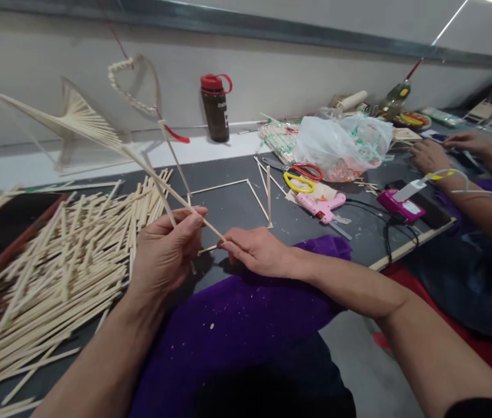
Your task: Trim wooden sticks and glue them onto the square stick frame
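Observation:
My left hand (pixel 163 249) is closed, with thumb and fingers pinching thin wooden sticks (pixel 161 184) that cross near its fingertips. One of these sticks slants down to my right hand (pixel 259 249), whose fingers close on its lower end. A short stick end also pokes out left of the right fingertips. Behind the hands, thin sticks form an angular frame (pixel 220 187) on the dark tabletop, with a stick (pixel 268 194) rising at its right corner. A twisted fan of sticks (pixel 91 125) stands at back left; whether it joins the held sticks I cannot tell.
Loose sticks (pixel 76 261) heap up at left beside a red-edged box (pixel 15 226). Farther back stand a dark bottle (pixel 215 113) and a plastic bag (pixel 337 145). Scissors (pixel 300 181), a pink glue gun (pixel 322 206) and a magenta power block (pixel 400 204) lie near a co-worker's hands (pixel 431 155).

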A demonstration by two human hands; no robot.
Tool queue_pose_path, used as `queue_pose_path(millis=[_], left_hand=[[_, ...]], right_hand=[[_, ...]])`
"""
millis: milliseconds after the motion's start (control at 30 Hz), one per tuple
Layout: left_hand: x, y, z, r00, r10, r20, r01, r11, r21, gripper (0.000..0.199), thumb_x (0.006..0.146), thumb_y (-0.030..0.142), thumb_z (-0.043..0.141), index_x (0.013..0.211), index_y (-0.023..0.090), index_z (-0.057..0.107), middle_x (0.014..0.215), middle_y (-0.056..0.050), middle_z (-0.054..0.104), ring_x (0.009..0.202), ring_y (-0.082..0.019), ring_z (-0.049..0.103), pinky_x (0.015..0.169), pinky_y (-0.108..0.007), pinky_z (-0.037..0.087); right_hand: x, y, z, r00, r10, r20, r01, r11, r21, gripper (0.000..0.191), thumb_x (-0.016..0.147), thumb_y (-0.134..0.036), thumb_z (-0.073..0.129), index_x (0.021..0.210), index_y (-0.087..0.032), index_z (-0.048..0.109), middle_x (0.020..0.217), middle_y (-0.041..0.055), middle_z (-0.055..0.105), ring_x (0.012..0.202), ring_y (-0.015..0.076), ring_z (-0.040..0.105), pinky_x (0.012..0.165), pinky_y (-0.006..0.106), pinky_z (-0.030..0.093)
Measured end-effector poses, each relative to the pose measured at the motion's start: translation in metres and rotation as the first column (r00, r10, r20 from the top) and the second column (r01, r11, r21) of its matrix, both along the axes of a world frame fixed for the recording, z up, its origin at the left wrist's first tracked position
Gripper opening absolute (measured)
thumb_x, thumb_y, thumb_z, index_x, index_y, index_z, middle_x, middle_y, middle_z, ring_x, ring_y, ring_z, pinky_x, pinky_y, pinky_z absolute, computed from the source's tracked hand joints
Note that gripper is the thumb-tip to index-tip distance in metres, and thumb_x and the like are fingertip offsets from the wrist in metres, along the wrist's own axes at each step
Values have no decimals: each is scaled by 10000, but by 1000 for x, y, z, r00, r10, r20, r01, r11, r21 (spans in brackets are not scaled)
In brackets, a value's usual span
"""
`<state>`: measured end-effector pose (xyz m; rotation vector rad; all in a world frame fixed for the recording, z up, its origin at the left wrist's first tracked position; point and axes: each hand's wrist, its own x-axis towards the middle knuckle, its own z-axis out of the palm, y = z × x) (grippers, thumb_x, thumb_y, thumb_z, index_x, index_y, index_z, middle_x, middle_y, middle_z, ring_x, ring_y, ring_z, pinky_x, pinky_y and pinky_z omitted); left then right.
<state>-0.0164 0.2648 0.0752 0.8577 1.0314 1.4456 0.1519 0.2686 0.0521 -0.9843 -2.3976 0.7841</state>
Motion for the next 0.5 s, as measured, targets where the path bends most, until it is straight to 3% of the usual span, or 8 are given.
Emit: queue_pose_path(millis=[133, 267, 400, 500], left_hand=[[-2, 1, 4, 1000, 14, 8, -14, 1000, -15, 275, 533, 248, 847, 718, 96, 711, 553, -10, 618, 334, -10, 302, 325, -154, 149], [-6, 3, 7, 999, 39, 29, -39, 999, -22, 167, 587, 162, 802, 675, 106, 671, 574, -2, 629, 347, -10, 312, 317, -146, 190], [-6, 5, 5, 999, 27, 32, -26, 998, -53, 149, 622, 152, 779, 705, 102, 666, 550, 5, 603, 350, -12, 306, 312, -136, 197], [-5, 6, 3, 999, 32, 12, -31, 997, -73, 125, 632, 132, 763, 707, 103, 666, 563, 0, 607, 359, -15, 324, 319, -132, 220]], right_hand=[[7, -5, 8, 991, -61, 116, 53, 996, 66, 359, 988, -455, 369, 1104, -196, 590, 947, 54, 716, 824, 178, 671, 690, 270, 450], [54, -18, 21, 970, -241, -40, 244, 947, 209, 304, 981, -383, 402, 1052, -219, 649, 1029, 46, 726, 895, 158, 675, 795, 270, 476], [135, -18, 18, 803, -578, -146, 591, 741, 319, 227, 938, -307, 493, 979, -198, 688, 900, 47, 732, 786, 181, 669, 725, 300, 489], [191, -6, 4, 724, -690, -15, 621, 641, 451, 212, 905, -242, 505, 974, -176, 693, 972, 91, 721, 889, 236, 663, 776, 351, 490]])
